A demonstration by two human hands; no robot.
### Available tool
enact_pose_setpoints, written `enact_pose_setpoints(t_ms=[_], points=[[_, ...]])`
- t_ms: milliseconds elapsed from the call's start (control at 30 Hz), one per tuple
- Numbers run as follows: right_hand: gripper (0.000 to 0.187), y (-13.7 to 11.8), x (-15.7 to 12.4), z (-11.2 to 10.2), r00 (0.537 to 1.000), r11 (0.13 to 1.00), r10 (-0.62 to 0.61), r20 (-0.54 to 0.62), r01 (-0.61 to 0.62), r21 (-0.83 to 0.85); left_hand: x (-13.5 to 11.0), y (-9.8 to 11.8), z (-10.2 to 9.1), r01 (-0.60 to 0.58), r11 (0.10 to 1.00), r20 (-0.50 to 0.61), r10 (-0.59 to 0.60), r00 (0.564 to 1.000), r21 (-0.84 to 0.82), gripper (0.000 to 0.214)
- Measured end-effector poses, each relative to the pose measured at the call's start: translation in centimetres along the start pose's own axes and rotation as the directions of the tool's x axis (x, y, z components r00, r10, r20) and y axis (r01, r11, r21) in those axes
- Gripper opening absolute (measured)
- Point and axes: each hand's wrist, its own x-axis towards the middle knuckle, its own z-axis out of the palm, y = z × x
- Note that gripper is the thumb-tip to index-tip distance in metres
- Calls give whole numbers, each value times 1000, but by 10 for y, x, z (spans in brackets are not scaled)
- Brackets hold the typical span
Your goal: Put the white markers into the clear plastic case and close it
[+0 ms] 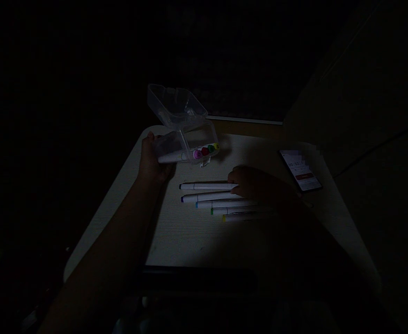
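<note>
My left hand (152, 160) grips a clear plastic case (171, 143) by its left end, tilted above the table. The case's lid (176, 104) is swung up. Inside lie several white markers, with pink (197, 154), red, green and yellow ends facing right. My right hand (247, 181) is closed, its fingertips at the right ends of the two farthest loose markers. It seems to pinch the dark-blue-tipped marker (207, 196), which lies slightly slanted; the dark makes the grip hard to see. A black-tipped marker (204, 186) lies just beyond it.
Nearer me, light-blue (221, 204), green (229, 211) and yellow-tipped (240, 217) markers lie side by side on the pale table (179, 241). A lit phone (300, 170) rests at the right. A dark bar (200, 278) crosses the near edge. The surroundings are very dark.
</note>
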Motion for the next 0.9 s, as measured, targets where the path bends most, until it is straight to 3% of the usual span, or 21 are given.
enact_pose_setpoints(t_ms=[233, 400, 600, 800, 900], points=[[23, 12, -12, -11, 980, 999, -22, -196, 27, 25, -3, 1, 6, 18, 1000, -134, -20, 991, -18, 34], [20, 24, -28, -28, 911, 994, -15, -411, 58, 93, -4, 2, 8, 26, 1000, -151, -26, 988, -1, 36], [20, 22, -53, -48, 737, 980, 14, -675, 126, 157, -4, 4, 7, 43, 998, -92, -47, 995, -48, 32], [27, 23, -68, -54, 406, 981, 37, -913, 157, 110, -4, 2, 5, 17, 1000, -117, -15, 993, 12, 31], [34, 17, -71, -55, 332, 983, 91, -939, 122, 139, -4, 2, 4, 24, 999, -105, -20, 994, 41, 29]])
